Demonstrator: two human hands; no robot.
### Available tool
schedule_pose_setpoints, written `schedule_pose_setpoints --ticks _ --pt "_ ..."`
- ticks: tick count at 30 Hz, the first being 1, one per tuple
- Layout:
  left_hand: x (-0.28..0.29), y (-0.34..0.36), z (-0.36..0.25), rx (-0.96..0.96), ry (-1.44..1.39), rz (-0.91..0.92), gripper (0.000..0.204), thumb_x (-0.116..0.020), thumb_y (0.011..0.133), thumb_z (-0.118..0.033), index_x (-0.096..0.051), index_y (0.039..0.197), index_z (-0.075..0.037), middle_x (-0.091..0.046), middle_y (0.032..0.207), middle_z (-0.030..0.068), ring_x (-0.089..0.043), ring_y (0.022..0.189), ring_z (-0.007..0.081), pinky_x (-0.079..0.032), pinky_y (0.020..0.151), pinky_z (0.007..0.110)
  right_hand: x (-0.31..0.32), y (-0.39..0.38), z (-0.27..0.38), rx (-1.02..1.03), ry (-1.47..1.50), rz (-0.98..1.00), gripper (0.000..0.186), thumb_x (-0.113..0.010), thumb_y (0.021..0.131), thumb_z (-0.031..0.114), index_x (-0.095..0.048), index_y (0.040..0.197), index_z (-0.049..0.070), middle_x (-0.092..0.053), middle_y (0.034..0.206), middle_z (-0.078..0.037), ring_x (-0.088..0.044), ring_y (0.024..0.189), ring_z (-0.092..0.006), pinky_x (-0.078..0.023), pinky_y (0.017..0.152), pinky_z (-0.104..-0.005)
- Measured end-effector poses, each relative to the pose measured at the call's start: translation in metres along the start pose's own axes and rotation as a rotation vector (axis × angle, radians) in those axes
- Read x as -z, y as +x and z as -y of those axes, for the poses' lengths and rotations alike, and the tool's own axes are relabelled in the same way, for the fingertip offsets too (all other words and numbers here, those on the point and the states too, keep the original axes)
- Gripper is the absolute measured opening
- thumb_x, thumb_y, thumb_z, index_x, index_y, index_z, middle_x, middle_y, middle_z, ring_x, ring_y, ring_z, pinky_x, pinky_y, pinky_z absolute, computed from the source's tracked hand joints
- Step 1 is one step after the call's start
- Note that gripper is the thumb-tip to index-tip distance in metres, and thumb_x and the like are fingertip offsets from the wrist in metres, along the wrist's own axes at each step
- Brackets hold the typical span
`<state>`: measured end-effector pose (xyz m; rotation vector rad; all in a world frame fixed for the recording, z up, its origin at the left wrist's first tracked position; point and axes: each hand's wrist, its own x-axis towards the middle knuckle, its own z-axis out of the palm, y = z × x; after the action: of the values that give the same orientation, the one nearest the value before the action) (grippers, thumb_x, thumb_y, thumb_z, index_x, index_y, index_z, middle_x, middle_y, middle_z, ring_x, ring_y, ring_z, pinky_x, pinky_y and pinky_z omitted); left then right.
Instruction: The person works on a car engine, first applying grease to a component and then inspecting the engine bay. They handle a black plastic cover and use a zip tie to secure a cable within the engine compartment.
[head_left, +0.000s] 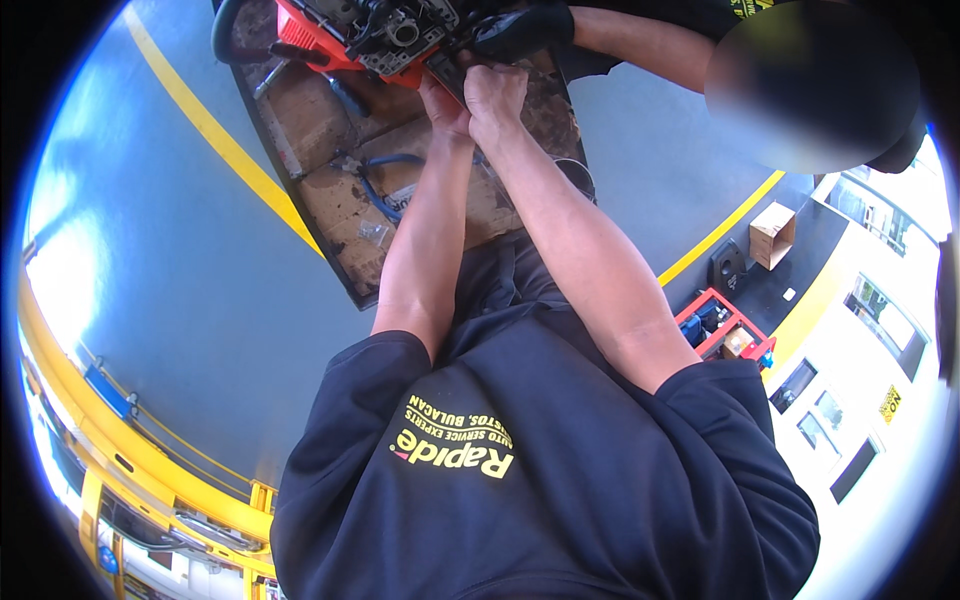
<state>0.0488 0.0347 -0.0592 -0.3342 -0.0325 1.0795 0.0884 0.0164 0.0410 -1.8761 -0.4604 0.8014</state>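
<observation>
At the top of the head view lies a red-orange motor tool (405, 35), which looks like a chainsaw, with its dark engine parts exposed. My left hand (446, 108) is closed at its near edge, against a dark flat part (446, 76) that sticks out from the tool. Pressed close beside it, my right hand (496, 98) has its fingers curled in on the same dark part. The fingertips of both hands are partly hidden. A co-worker's gloved hand (520, 32) rests on the tool's right side, just beyond my right hand.
The tool rests on a worktable covered with stained cardboard (335, 215). A blue hose (375, 190) and a clear plastic scrap (373, 233) lie on it. A round container (575, 178) stands at its right edge. A co-worker (810, 90) leans in from the right. A red cart (725, 325) stands behind.
</observation>
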Motion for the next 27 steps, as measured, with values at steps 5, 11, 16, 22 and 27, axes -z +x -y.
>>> schedule_pose_setpoints --ticks 5,11,16,22,27 --pt "-0.001 0.0 0.004 -0.018 -0.003 -0.047 0.058 -0.059 0.098 -0.053 -0.065 0.133 -0.007 -0.068 0.134 0.0142 -0.062 0.123 0.0292 -0.044 0.115 0.044 0.0 -0.002 0.003 0.01 0.0 -0.036 0.026 -0.075 0.085 0.01 -0.079 0.107 -0.002 -0.078 0.107 -0.02 -0.071 0.104 -0.0227 -0.051 0.093 -0.0368" --pt "-0.002 0.001 0.003 -0.034 0.053 -0.118 0.06 -0.061 0.097 -0.053 -0.064 0.135 -0.007 -0.068 0.134 0.0138 -0.062 0.124 0.0284 -0.043 0.116 0.044 0.0 0.0 -0.002 0.045 -0.046 -0.033 0.026 -0.077 0.083 0.01 -0.079 0.106 -0.003 -0.078 0.106 -0.019 -0.071 0.102 -0.022 -0.051 0.092 -0.0364" --pt "-0.004 0.0 0.003 -0.064 0.055 -0.095 0.059 -0.059 0.098 -0.052 -0.063 0.136 -0.007 -0.067 0.135 0.0134 -0.061 0.125 0.03 -0.043 0.115 0.044 -0.004 0.002 -0.006 0.042 0.016 -0.07 0.026 -0.077 0.082 0.008 -0.079 0.105 -0.004 -0.078 0.106 -0.018 -0.07 0.101 -0.0197 -0.052 0.09 -0.0354" --pt "0.0 0.002 0.0 -0.036 0.114 -0.028 0.054 -0.056 0.1 -0.048 -0.065 0.132 -0.006 -0.068 0.132 0.0142 -0.062 0.122 0.0301 -0.045 0.113 0.044 -0.004 0.008 -0.014 0.073 0.169 0.027 0.022 -0.073 0.084 0.008 -0.08 0.102 -0.001 -0.078 0.105 -0.016 -0.071 0.105 -0.0242 -0.051 0.094 -0.0361" --pt "-0.006 0.002 -0.001 0.078 0.081 0.149 0.05 -0.052 0.101 -0.044 -0.065 0.128 -0.004 -0.069 0.128 0.0164 -0.065 0.116 0.0305 -0.049 0.107 0.043 -0.002 0.002 -0.011 0.044 0.253 0.056 0.022 -0.069 0.086 0.009 -0.079 0.103 -0.001 -0.078 0.104 -0.013 -0.071 0.1 -0.0231 -0.051 0.092 -0.0347"
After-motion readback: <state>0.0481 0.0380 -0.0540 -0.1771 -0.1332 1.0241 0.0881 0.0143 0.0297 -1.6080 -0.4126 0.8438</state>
